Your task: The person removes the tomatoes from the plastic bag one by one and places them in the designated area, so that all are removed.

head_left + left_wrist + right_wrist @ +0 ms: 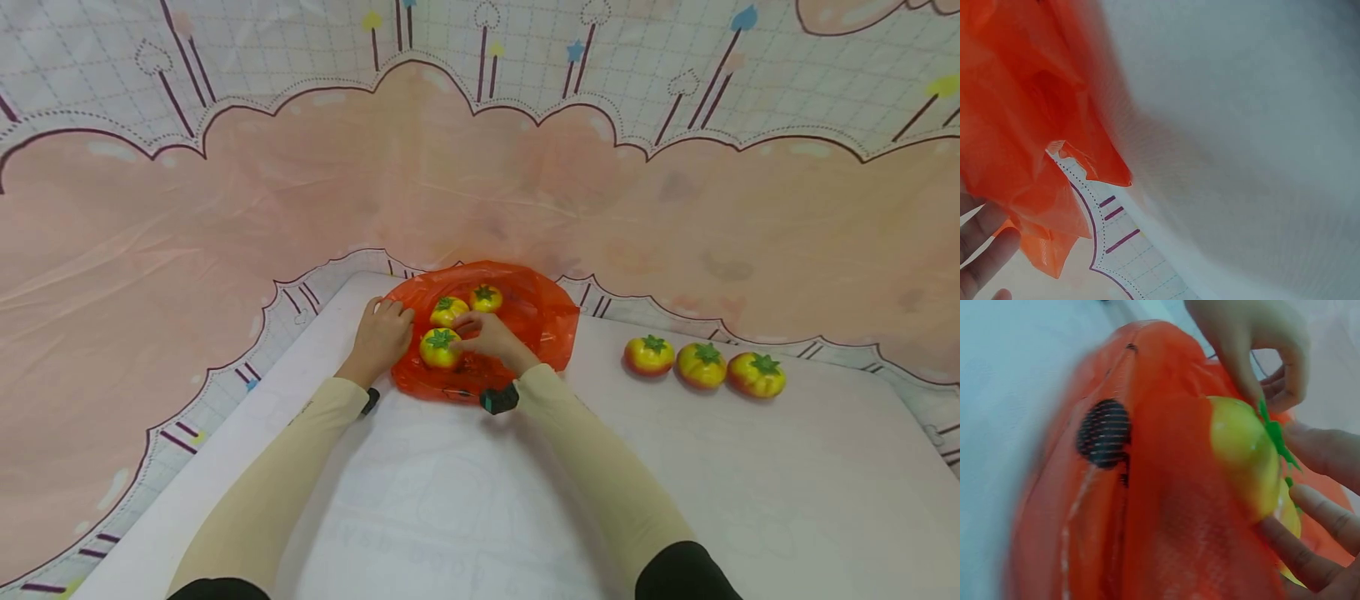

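Note:
A red plastic bag [555, 325] lies spread on the table with its mouth facing up. Inside it sit three yellow-red tomatoes with green leafy tops: a front tomato [441, 349], a middle tomato [448, 312] and a back tomato [486, 298]. On the bag's left side, my left hand [384, 333] pinches the rim between thumb and curled fingers; the left wrist view shows its fingers [991, 253] beside the plastic. My right hand [491, 337] reaches into the bag, fingers spread and touching the front tomato, seen closer as a yellow tomato [1244, 453] in the right wrist view.
To the right of the bag, a row of three more tomatoes stands on the white table [450, 500]: a left one [648, 356], a centre one [701, 366] and a right one [756, 375]. A printed pink-and-white cloth [525, 192] covers the area behind.

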{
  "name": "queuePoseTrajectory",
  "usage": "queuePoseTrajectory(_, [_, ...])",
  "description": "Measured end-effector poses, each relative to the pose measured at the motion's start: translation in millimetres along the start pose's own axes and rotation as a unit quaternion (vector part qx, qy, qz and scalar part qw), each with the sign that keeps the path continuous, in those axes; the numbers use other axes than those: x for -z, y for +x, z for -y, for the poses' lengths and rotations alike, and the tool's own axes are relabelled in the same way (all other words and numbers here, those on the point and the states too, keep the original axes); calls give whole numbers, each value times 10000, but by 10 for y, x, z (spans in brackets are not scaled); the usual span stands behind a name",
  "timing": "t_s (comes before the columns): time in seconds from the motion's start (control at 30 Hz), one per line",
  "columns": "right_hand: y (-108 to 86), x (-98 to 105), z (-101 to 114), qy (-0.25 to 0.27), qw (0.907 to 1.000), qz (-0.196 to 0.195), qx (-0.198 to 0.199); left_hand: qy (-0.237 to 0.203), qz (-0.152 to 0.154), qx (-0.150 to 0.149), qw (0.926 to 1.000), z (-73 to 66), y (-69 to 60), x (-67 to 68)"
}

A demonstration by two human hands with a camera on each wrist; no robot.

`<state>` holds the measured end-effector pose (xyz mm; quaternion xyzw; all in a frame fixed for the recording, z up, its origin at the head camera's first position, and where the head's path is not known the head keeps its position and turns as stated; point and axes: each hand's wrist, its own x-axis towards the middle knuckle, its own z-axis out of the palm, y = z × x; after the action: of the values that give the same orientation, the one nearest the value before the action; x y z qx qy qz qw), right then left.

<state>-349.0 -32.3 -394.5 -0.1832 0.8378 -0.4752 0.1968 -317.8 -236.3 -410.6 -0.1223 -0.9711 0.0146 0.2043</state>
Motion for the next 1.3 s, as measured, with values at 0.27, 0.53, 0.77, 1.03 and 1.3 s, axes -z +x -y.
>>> queuePoseTrajectory(0.27, [-27, -63, 0, -352, 9991, 79, -228, 31, -83, -18, 10000, -5, -4, 2])
queuePoseTrajectory(0.53, [-12, -103, -27, -523, 9982, 138, -258, -45, -105, -15, 9999, -3, -4, -1])
queuePoseTrajectory(0.77, [19, -149, -43, -558, 9978, 72, -353, -37, -96, -31, 9999, 1, -3, -5])
queuePoseTrajectory(1.03, [30, -151, -66, -514, 9981, 90, -342, -34, -62, -27, 10000, -4, 2, -2])
queuePoseTrajectory(1.3, [19, -90, -95, -516, 9978, 162, -391, -9, -46, -27, 10000, 2, 6, -4])
